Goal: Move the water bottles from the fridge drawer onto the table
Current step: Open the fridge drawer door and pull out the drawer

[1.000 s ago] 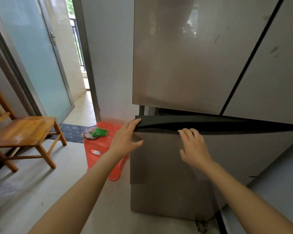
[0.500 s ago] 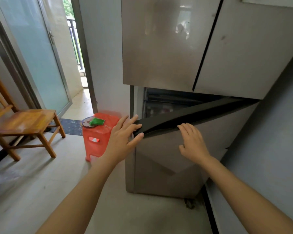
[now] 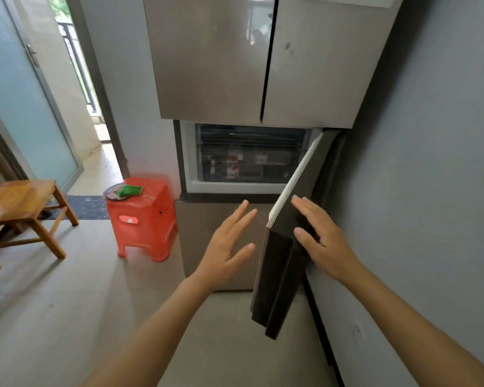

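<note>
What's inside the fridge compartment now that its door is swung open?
Two dark see-through drawers stacked in the compartment. Through the lower drawer front, red-and-white labels show; whether they are bottles cannot be told. The open door covers the right end.

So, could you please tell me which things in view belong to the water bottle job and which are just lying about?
Belongs to the job:
- open grey fridge door
- translucent fridge drawer
- left hand
- right hand, on the door

Just lying about:
- red plastic stool
- green packet on the stool
- wooden chair
</note>
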